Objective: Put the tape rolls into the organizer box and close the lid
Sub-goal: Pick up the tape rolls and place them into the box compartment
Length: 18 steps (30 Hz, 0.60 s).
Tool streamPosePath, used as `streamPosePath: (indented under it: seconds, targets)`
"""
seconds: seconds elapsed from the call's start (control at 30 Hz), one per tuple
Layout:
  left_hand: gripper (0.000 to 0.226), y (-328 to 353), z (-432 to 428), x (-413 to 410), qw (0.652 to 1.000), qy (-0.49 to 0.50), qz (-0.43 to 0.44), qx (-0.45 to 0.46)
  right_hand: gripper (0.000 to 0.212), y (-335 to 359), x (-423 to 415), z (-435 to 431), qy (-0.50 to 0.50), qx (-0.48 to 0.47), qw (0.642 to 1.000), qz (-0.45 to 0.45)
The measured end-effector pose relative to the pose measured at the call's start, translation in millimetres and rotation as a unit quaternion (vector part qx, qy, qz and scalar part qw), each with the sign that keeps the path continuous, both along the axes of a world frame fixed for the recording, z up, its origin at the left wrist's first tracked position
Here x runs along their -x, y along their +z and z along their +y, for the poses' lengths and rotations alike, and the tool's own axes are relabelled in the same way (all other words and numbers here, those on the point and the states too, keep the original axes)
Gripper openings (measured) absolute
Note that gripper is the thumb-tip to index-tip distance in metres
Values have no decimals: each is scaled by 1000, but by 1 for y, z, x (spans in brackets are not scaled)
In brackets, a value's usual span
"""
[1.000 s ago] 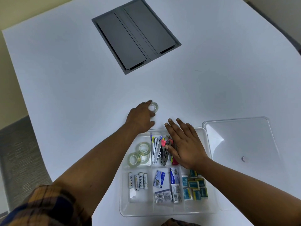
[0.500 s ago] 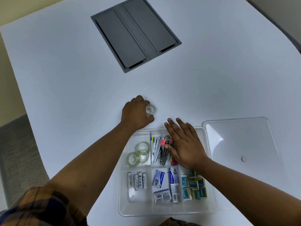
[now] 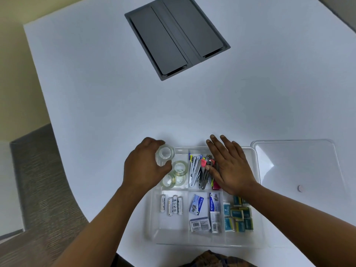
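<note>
A clear tape roll [image 3: 164,152] is held in the left hand [image 3: 144,166], the fingers [image 3: 167,164] curled closed around it, just above the far-left compartment of the organizer box [image 3: 154,218]. Other tape rolls [image 3: 176,174] are already lying in that compartment. The right hand [image 3: 229,166] is laid flat and open, gripping nothing, on the box near the staplers [image 3: 200,170]. The step in hand is judged to be the placing of this roll. Next, the roll should be lowered beside the others and released. The lid [image 3: 300,170], lying on the desk [image 3: 96,93] just right of the box, is then to be fitted on.
</note>
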<state>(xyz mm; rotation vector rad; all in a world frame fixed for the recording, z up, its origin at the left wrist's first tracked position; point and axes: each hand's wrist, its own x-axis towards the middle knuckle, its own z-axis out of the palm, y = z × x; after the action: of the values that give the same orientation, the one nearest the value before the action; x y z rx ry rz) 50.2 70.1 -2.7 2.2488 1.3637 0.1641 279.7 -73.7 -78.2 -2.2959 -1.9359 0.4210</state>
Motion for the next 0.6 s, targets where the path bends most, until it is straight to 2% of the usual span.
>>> streamPosePath:
  seconds: [0.6]
  targets:
    - [44, -37, -30, -9, 986, -68, 143, -57, 68, 5, 1, 1, 0, 14, 1000, -2]
